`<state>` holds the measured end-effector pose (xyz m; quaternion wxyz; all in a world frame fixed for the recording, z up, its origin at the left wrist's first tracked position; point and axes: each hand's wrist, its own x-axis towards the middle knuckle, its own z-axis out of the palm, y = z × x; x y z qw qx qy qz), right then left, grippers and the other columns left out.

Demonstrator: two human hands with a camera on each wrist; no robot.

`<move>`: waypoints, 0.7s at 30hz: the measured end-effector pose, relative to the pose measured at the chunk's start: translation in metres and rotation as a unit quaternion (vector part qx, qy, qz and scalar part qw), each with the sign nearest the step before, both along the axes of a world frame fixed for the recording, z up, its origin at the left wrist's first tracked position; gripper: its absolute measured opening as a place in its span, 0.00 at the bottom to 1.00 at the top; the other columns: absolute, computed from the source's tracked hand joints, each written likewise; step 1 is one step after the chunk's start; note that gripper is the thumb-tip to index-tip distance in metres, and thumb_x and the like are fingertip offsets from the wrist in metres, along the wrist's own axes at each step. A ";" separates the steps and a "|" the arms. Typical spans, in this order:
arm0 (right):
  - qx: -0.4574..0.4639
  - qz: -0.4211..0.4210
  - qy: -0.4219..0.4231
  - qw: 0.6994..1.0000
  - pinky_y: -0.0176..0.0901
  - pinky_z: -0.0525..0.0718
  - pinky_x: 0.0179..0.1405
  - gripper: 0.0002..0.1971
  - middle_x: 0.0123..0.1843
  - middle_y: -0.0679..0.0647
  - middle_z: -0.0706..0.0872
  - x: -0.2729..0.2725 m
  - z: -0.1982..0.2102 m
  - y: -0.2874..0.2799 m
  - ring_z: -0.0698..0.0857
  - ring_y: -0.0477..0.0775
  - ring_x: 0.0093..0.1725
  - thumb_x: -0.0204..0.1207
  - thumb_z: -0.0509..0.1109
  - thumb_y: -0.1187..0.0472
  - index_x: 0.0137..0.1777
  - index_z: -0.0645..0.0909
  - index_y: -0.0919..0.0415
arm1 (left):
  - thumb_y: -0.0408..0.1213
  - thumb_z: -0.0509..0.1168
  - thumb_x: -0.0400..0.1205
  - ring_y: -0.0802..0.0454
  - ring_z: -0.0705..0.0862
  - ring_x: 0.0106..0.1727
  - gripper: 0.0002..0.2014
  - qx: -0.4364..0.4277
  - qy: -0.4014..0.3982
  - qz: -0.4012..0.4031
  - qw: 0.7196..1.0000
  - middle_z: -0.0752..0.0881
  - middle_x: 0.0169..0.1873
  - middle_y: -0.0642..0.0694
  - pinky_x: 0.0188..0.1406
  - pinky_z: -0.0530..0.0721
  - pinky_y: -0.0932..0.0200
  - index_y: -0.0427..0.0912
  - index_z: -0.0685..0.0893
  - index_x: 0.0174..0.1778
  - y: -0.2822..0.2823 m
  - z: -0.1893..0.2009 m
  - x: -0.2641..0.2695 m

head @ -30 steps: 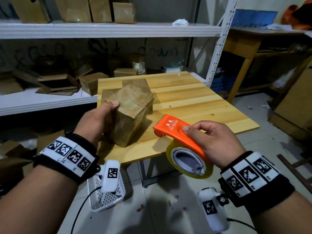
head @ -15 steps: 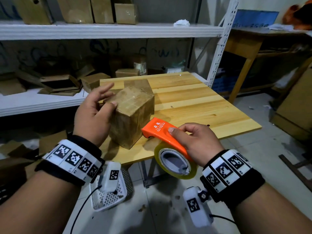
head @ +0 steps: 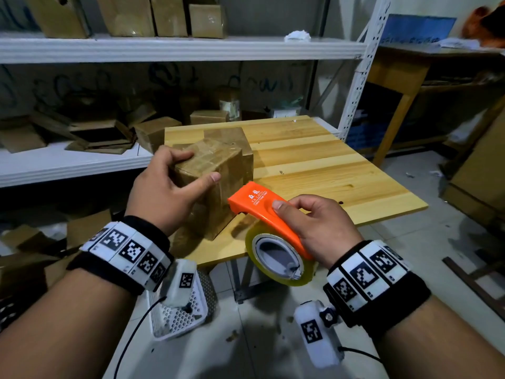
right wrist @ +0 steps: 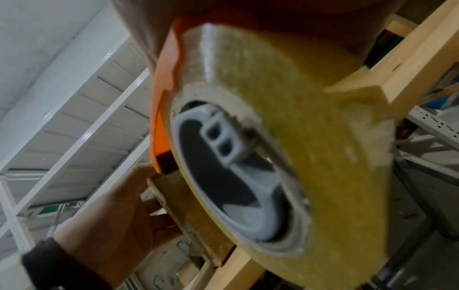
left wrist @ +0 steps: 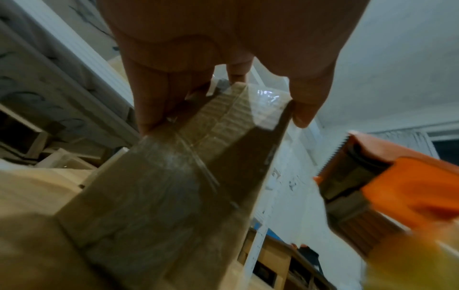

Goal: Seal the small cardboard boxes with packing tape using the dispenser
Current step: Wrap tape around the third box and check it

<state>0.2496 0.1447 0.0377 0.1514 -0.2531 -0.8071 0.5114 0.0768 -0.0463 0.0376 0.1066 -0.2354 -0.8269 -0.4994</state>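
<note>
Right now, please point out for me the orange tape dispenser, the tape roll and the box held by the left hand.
orange tape dispenser (head: pixel 255 201), head view, on its flat orange top.
tape roll (head: pixel 306 280), head view, on its yellowish outer rim.
box (head: pixel 218 160), head view, on its taped top face.

Left hand (head: pixel 166 187) fingers curled; right hand (head: pixel 321 227) fingers clenched
</note>
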 end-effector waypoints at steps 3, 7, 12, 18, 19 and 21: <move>-0.010 0.007 0.013 1.000 0.56 0.95 0.46 0.17 0.38 0.53 0.96 0.005 0.002 0.002 0.95 0.55 0.36 0.78 0.76 0.38 0.42 0.90 0.52 | 0.61 0.82 0.71 0.56 0.86 0.62 0.29 0.022 0.000 0.016 1.000 0.87 0.59 0.59 0.61 0.86 0.51 0.57 0.84 0.66 0.002 -0.002 -0.002; -0.019 0.010 0.015 1.000 0.64 0.96 0.50 0.17 0.39 0.56 0.96 0.009 0.002 0.003 0.96 0.60 0.38 0.77 0.76 0.38 0.44 0.90 0.53 | 0.60 0.82 0.71 0.56 0.86 0.60 0.27 0.040 0.002 0.034 0.999 0.88 0.58 0.58 0.56 0.82 0.57 0.58 0.85 0.64 0.006 -0.004 0.002; -0.015 0.007 0.020 1.000 0.59 0.96 0.47 0.17 0.38 0.54 0.96 0.010 0.005 0.008 0.96 0.57 0.37 0.78 0.77 0.39 0.43 0.90 0.53 | 0.60 0.83 0.70 0.56 0.86 0.62 0.29 0.065 -0.010 0.037 0.997 0.88 0.60 0.57 0.60 0.86 0.55 0.57 0.86 0.64 0.010 -0.004 0.004; -0.032 0.017 0.023 0.999 0.48 0.93 0.38 0.16 0.38 0.53 0.96 0.013 0.008 0.007 0.95 0.53 0.34 0.78 0.77 0.41 0.45 0.90 0.53 | 0.56 0.84 0.70 0.74 0.83 0.52 0.26 0.094 -0.024 0.047 0.994 0.87 0.51 0.65 0.45 0.78 0.76 0.54 0.89 0.62 0.013 -0.003 0.006; -0.033 0.018 0.025 0.999 0.45 0.92 0.36 0.15 0.37 0.52 0.96 0.014 0.009 0.007 0.95 0.52 0.33 0.78 0.77 0.41 0.45 0.90 0.53 | 0.55 0.85 0.70 0.75 0.83 0.51 0.26 0.099 -0.025 0.047 0.994 0.87 0.51 0.66 0.43 0.77 0.79 0.53 0.89 0.62 0.013 -0.003 0.006; -0.036 0.019 0.027 0.999 0.43 0.90 0.34 0.15 0.37 0.52 0.96 0.014 0.010 0.007 0.94 0.50 0.32 0.79 0.77 0.41 0.45 0.90 0.53 | 0.55 0.85 0.70 0.76 0.83 0.50 0.26 0.103 -0.027 0.046 0.993 0.87 0.51 0.65 0.42 0.77 0.81 0.53 0.89 0.62 0.013 -0.003 0.006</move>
